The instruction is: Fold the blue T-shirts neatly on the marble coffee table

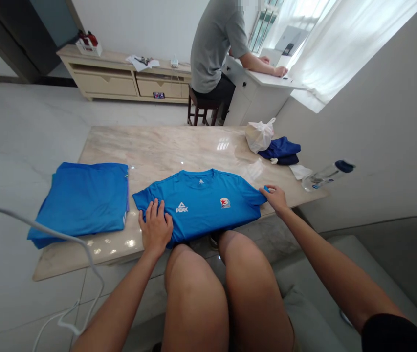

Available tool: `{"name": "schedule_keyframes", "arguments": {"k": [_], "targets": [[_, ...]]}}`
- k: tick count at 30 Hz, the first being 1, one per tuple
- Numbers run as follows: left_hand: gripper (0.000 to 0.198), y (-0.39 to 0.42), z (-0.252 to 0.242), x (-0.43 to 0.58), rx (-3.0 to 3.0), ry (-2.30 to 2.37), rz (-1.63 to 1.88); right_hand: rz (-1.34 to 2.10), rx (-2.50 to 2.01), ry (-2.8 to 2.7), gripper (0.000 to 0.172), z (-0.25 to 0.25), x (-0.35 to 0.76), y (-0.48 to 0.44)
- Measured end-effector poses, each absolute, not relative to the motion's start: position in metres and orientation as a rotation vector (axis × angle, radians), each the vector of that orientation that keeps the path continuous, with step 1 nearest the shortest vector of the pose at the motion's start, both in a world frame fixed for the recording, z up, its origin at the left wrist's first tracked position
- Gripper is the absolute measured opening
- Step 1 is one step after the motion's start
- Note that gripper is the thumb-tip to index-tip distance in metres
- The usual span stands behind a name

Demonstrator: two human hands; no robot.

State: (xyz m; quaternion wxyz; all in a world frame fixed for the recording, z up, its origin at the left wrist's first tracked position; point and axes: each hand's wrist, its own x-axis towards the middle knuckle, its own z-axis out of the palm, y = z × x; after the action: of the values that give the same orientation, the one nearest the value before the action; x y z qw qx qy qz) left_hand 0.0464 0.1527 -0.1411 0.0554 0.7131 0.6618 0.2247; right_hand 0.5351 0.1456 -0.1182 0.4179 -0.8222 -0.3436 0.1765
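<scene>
A blue T-shirt (pixel 208 205) with a white PEAK logo and a small round badge lies face up on the marble-look table (pixel 149 142). Its collar points away from me, and its lower part hangs over the front edge by my knees. My left hand (pixel 155 227) rests flat on the shirt's left side near the sleeve, fingers stretched out. At the other side my right hand (pixel 273 198) pinches the edge of the right sleeve between thumb and fingers. Left of the shirt is a folded stack of blue clothing (pixel 83 200).
A white plastic bag (pixel 259 136), dark blue cloth (pixel 281 150) and a clear bottle (pixel 327 176) stand at the table's right. A white cable (pixel 65 236) crosses at left. Beyond, a person (pixel 215 49) sits at a white desk (pixel 263 78) near a low cabinet (pixel 109 80).
</scene>
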Motion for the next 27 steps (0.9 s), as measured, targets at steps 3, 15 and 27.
{"name": "schedule_keyframes", "arguments": {"k": [3,15,27], "targets": [[0.057,0.153,-0.140,0.047,2.171,2.008,0.669,0.370,-2.064,-1.095,0.056,-0.098,0.537,0.143],[0.058,0.151,-0.138,0.049,2.147,1.994,0.685,0.309,-1.824,-1.764,0.044,-0.055,0.451,0.148],[0.058,0.153,-0.137,0.049,2.150,1.984,0.664,0.567,-1.626,-1.831,0.049,-0.093,0.434,0.172]]}}
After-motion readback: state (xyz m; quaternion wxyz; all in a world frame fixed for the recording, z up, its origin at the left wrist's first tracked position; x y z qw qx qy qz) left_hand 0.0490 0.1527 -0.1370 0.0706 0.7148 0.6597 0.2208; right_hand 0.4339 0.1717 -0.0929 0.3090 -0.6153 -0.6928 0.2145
